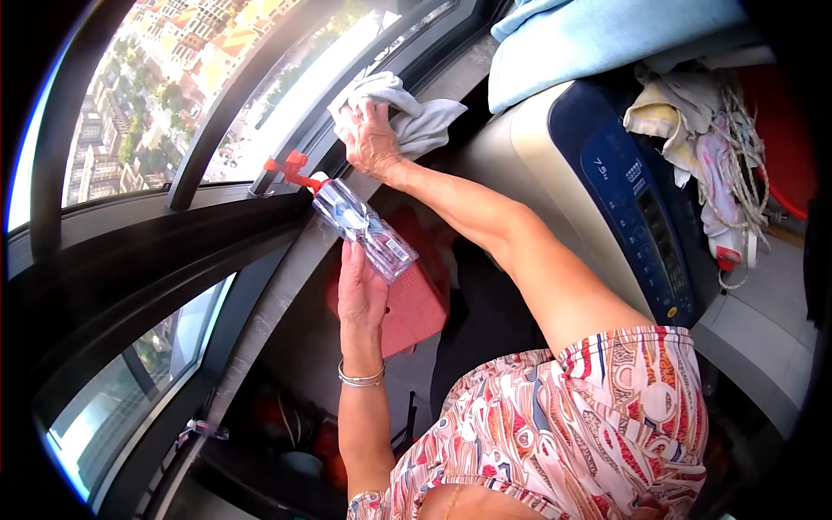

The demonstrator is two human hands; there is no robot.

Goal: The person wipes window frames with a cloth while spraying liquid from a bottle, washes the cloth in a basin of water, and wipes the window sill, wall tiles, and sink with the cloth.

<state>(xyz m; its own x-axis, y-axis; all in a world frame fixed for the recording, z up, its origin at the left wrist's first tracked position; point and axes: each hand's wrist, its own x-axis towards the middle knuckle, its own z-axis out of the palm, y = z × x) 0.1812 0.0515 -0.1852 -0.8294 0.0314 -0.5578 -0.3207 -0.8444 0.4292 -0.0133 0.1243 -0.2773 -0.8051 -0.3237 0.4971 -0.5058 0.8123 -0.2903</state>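
Observation:
My left hand [362, 290] is wrapped round the lower part of a clear spray bottle [366, 229] with a red spray head [296, 170]. The bottle is tilted, its head toward the window railing. Farther up, my right hand [373, 140] presses on a light grey cloth [420, 121], which lies bunched at the window frame [322, 143]. Its fingers are bent into the cloth.
A washing machine [620, 195] with a blue panel stands at the right, a light blue cloth [589, 48] on top. Beside it hang cloths and cords [719, 156]. A red stool [412, 303] is below my hands. Dark rails [195, 165] cross the window at the left.

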